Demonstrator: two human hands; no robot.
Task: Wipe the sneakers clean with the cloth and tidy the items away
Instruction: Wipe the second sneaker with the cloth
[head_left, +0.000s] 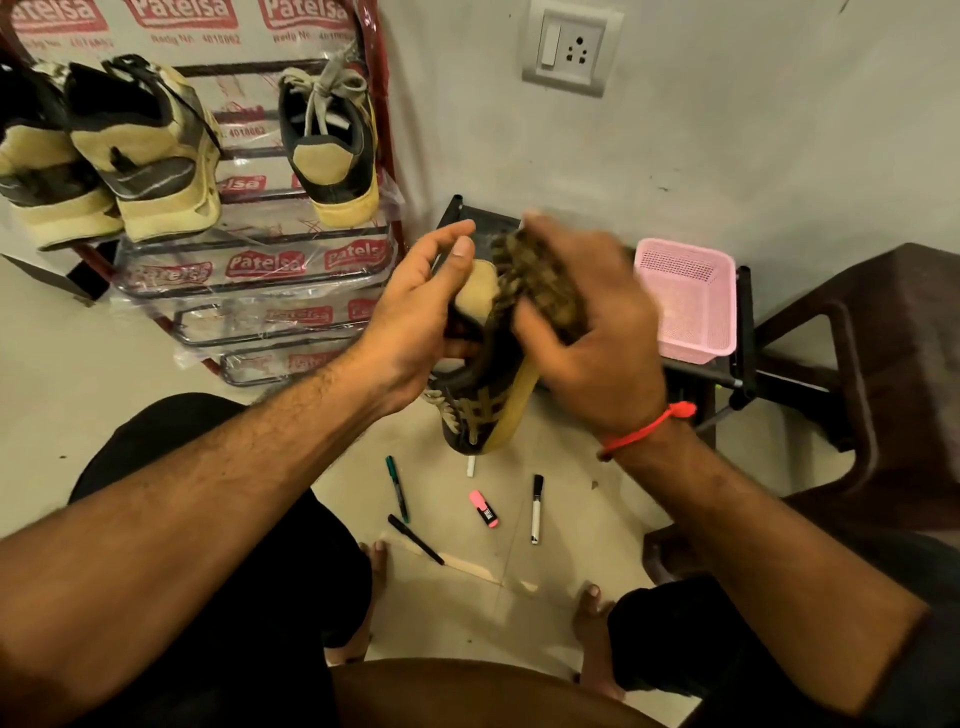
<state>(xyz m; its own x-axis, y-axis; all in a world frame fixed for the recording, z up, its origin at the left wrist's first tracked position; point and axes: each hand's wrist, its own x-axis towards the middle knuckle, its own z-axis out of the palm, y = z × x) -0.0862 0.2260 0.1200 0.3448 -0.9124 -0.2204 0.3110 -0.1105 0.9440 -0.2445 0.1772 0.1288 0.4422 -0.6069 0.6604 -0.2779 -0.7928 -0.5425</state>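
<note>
A dark sneaker with a tan heel and yellow sole (483, 410) is held up in front of me, toe pointing down. My left hand (415, 312) holds it from the left side, thumb and fingers partly straight. My right hand (592, 322) grips a bunched dark patterned cloth (540, 275) and presses it against the sneaker's heel; this hand is motion-blurred. The matching sneaker (332, 145) stands on the top shelf of the red shoe rack (387, 130), next to two beige and grey sneakers (145, 156).
A pink plastic basket (691, 301) sits on a low black stand (743, 332) by the wall. A brown plastic chair (893, 374) is at the right. Several markers (536, 509) and a pink highlighter (484, 509) lie on the floor between my feet.
</note>
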